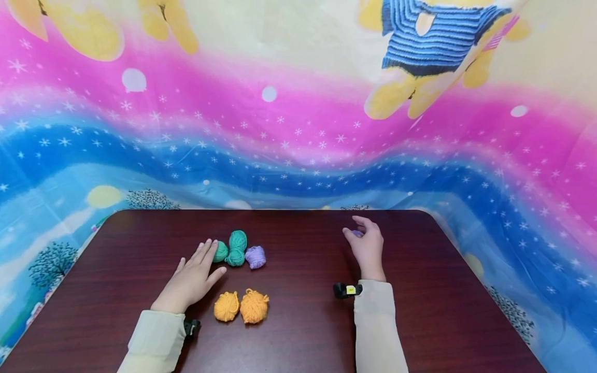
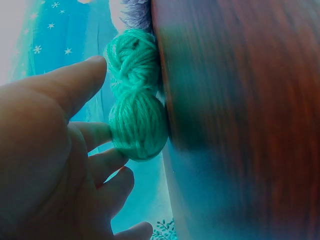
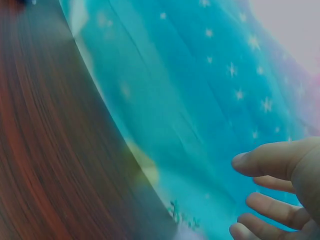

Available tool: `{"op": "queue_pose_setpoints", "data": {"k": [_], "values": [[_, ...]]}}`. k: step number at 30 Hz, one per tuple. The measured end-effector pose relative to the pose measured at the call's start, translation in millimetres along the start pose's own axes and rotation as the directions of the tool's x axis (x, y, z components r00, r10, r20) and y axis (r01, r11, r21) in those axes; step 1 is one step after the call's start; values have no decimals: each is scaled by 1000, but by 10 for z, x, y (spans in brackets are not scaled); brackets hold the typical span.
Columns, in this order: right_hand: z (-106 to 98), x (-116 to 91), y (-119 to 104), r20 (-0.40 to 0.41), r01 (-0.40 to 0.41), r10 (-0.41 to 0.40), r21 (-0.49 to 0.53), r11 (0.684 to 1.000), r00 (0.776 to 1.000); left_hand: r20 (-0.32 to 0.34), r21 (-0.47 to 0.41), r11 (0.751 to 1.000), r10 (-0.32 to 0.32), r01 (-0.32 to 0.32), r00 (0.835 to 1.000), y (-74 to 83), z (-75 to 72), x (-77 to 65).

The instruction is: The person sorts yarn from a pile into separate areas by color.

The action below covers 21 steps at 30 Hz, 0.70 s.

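Observation:
My left hand (image 1: pixel 188 282) lies over the table with straight fingers, their tips beside the left green yarn ball (image 1: pixel 220 252). In the left wrist view, fingers of the left hand (image 2: pixel 65 160) reach the green yarn (image 2: pixel 137 125). Touching that ball stands a longer green yarn bundle (image 1: pixel 237 248), with a purple yarn ball (image 1: pixel 255 257) on its right. My right hand (image 1: pixel 368 248) hovers at the table's far right, fingers loosely bent. A bit of purple yarn (image 1: pixel 357 233) shows behind its thumb, mostly hidden. Nothing shows between the fingers of the right hand (image 3: pixel 280 195) in its wrist view.
Two orange yarn balls, a left one (image 1: pixel 226 306) and a right one (image 1: pixel 254 306), sit side by side nearer the front. The dark wooden table (image 1: pixel 308 331) has rounded far corners. A patterned cloth (image 1: pixel 298 129) hangs behind it.

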State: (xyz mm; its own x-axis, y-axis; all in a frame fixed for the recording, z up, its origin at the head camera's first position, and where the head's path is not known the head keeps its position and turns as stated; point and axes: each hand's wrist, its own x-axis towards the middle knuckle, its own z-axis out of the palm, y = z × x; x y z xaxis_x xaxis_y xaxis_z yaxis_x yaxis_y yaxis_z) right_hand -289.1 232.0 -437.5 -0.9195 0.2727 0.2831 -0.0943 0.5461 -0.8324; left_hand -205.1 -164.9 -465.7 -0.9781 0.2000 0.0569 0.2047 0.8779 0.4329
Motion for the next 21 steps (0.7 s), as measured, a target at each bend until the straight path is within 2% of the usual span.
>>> {"op": "queue_pose_setpoints", "data": {"k": [5,11,21], "values": [[148,-44,-144,8,72,-72,19,997,997,-1,3,1000,-2,2,1000,-2,-1,-4],[319,-138,-290,64,148,-152,64,987,986,3,3,1000,-6,6,1000,2,-8,-5],[590,-272,-401,183,246,-280,190,951,942,20,1,1000,-17,17,1000,18,-21,-1]]}}
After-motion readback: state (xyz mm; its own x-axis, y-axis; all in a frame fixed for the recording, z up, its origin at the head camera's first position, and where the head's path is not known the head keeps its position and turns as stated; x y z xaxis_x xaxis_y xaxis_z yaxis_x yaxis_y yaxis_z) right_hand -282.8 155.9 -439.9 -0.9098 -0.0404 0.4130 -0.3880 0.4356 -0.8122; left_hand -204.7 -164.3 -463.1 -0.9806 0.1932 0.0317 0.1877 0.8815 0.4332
